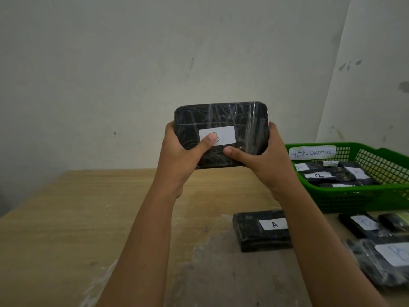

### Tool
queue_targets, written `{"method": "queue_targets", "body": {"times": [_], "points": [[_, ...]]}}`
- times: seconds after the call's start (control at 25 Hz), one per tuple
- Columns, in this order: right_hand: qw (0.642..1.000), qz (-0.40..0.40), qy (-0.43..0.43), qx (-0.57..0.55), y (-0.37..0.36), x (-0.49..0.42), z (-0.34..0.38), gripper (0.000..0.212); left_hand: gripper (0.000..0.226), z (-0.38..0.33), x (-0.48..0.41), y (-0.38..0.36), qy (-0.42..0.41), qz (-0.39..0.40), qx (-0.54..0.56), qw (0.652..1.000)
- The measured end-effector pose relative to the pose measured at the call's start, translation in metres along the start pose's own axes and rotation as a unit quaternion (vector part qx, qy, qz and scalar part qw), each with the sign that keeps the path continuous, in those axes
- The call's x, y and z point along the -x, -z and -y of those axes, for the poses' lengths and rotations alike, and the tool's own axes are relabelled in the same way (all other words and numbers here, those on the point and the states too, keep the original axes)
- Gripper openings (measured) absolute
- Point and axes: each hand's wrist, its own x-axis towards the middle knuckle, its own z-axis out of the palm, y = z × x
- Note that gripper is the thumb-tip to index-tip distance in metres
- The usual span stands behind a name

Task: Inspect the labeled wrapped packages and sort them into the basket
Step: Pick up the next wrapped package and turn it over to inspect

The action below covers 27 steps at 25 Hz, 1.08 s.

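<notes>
I hold a black plastic-wrapped package (241,125) upright in front of me, above the table. Its white label (223,134) faces me, and my thumb covers part of the letter on it. My left hand (179,156) grips the package's left edge and my right hand (263,160) grips its lower right edge. To the right stands a green basket (376,196) with a tag reading "ABNORMAL" (312,152). Several wrapped packages lie inside it, one labeled A (301,167) and one labeled B (319,175).
On the wooden table (77,218) a black package labeled A (261,231) lies under my right forearm. More labeled packages (380,260) crowd the table's right edge in front of the basket. A white wall rises behind the table.
</notes>
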Motion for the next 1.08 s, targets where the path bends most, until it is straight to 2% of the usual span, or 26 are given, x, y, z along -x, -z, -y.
{"method": "queue_targets", "body": {"times": [0.12,0.2,0.36,0.48,0.6,0.72,0.8,0.96,1.08], "points": [[0.999,-0.015,0.016,0.024,-0.003,-0.001,-0.001,0.093,0.095,0.003,-0.001,0.007,-0.022,0.031,-0.046,0.998],[0.999,-0.015,0.020,0.028,-0.002,-0.001,0.000,0.093,0.101,0.008,-0.003,0.009,-0.037,0.028,-0.070,0.996],[0.999,0.031,0.014,0.028,0.002,-0.002,0.000,0.101,0.098,0.013,-0.005,0.010,-0.043,0.018,-0.073,0.996],[0.999,0.031,0.014,0.039,0.002,0.000,0.002,0.104,0.088,0.012,-0.004,0.007,-0.038,0.017,-0.057,0.997],[1.000,0.020,-0.002,0.023,0.001,0.001,0.006,0.090,0.065,0.010,-0.003,0.003,-0.027,-0.009,-0.024,0.999],[0.999,-0.034,-0.036,-0.006,-0.005,0.002,0.009,0.066,0.062,0.007,-0.001,0.000,-0.049,-0.016,-0.041,0.998],[0.997,-0.068,-0.041,0.007,-0.008,0.004,0.009,0.058,0.061,0.005,0.001,-0.002,-0.052,-0.014,-0.043,0.998],[0.997,-0.064,-0.046,0.027,-0.009,0.004,0.009,0.061,0.048,0.004,0.003,-0.001,-0.019,-0.020,0.015,0.999],[0.996,-0.067,-0.065,0.012,-0.011,0.005,0.010,0.064,0.047,0.005,0.002,0.000,-0.012,-0.004,0.028,1.000]]}}
